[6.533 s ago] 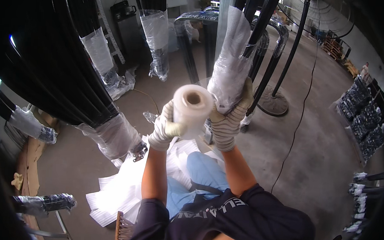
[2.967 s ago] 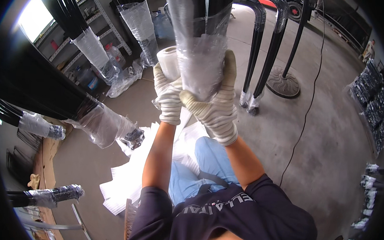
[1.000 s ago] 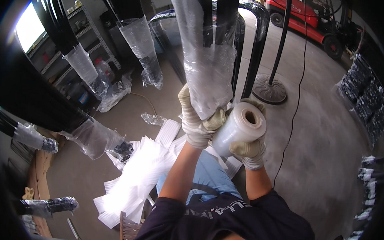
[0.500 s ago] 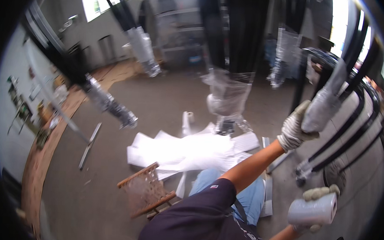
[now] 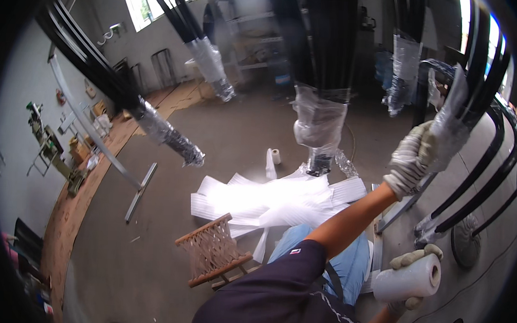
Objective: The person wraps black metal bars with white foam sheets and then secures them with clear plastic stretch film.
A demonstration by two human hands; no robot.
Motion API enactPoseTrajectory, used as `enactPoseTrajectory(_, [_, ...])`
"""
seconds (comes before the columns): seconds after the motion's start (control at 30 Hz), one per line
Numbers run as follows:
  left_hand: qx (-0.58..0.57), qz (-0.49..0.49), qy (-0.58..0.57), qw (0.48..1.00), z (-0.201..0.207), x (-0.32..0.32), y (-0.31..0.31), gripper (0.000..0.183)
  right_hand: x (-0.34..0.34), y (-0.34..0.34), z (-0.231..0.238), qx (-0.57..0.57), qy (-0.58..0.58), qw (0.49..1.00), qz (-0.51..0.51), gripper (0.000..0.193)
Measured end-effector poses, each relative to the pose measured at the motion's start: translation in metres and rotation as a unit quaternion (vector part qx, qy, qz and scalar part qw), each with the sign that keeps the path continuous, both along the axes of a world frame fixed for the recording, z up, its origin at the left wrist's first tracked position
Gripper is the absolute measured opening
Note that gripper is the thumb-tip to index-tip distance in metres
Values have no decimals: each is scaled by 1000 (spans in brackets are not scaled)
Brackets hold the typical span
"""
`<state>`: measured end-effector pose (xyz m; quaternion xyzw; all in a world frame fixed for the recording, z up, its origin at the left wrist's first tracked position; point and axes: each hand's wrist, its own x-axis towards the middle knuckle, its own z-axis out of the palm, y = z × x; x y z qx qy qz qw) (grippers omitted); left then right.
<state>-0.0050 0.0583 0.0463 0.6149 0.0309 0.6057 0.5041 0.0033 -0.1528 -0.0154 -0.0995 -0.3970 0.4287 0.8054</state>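
Observation:
My left hand, in a striped work glove, reaches across to the right. Its fingers are closed on the film-wrapped lower end of a bundle of black bars. Below it, my right hand, also gloved, grips a roll of clear stretch film with fingers and thumb at its two sides. The roll lies tilted, its open cardboard core facing up and to the right. Whether a strip of film runs from the roll to the bundle cannot be made out.
More hanging black bundles with film-wrapped ends surround me, such as the left one and the middle one. White foam sheets lie on the floor ahead. A wooden stool with a woven seat stands by my left side. Curved black tubes stand at right.
The roll has moved left toward my legs, and its core end shows more. My left hand keeps its hold on the bundle's wrapped end. The whole view has shifted slightly.

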Motion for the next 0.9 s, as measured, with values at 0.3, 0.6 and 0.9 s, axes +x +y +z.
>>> enactPoseTrajectory(0.3, [254,110,134,952,-7,-74,-57,27,30,23,-10,-42,-53,993,-98,83])
enactPoseTrajectory(0.6, [249,-35,8,968,112,-14,-103,23,73,28,111,-61,-84,985,-141,71])
enactPoseTrajectory(0.9, [51,-25,164,985,240,-6,-166,27,53,-2,229,-37,171,973,-151,65])
